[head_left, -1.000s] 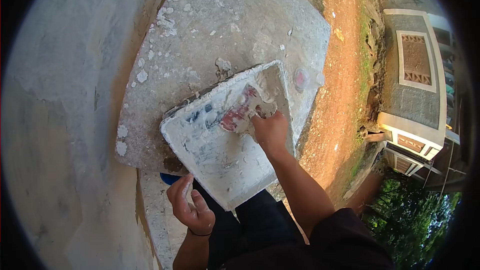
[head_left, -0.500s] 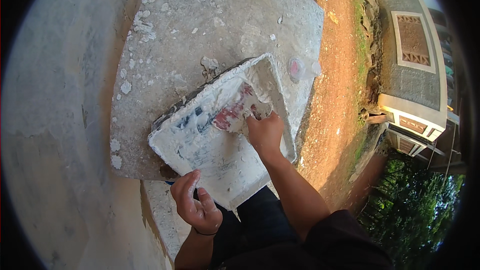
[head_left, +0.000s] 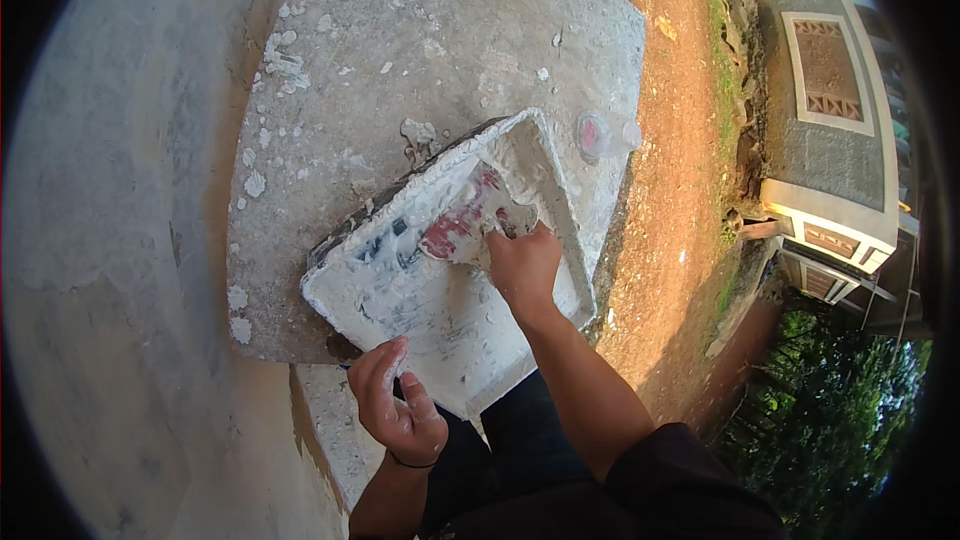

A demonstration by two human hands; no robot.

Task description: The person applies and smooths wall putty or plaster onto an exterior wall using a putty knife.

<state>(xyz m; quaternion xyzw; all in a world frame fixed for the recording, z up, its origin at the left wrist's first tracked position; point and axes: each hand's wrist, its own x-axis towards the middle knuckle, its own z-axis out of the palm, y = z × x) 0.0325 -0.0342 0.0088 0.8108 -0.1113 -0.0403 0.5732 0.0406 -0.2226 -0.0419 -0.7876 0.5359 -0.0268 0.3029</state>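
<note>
A dark rectangular tray [head_left: 345, 315], thickly coated in white plaster, rests in front of me with its near corner over my legs. Inside it, a flat red plaster spreader [head_left: 448, 232], smeared white, lies against the wet plaster [head_left: 430, 310]. My right hand [head_left: 526, 265] is closed on the spreader's near edge, where a hole shows. By the tray's near left edge, my left hand [head_left: 396, 408] hovers with curled fingers apart and holds nothing. White plaster marks its fingertips.
The tray stands on a rough concrete slab [head_left: 440, 50] spotted with dried plaster. A clear plastic bottle [head_left: 605, 135] lies right of the tray. A plastered wall [head_left: 130, 240] rises at left. Beyond the slab's right edge runs a dirt path [head_left: 680, 160] beside a building [head_left: 820, 150].
The spreader and my right hand have shifted slightly left and toward the tray's far side. White plaster has been scraped or moved along the far wall. My left hand barely moved.
</note>
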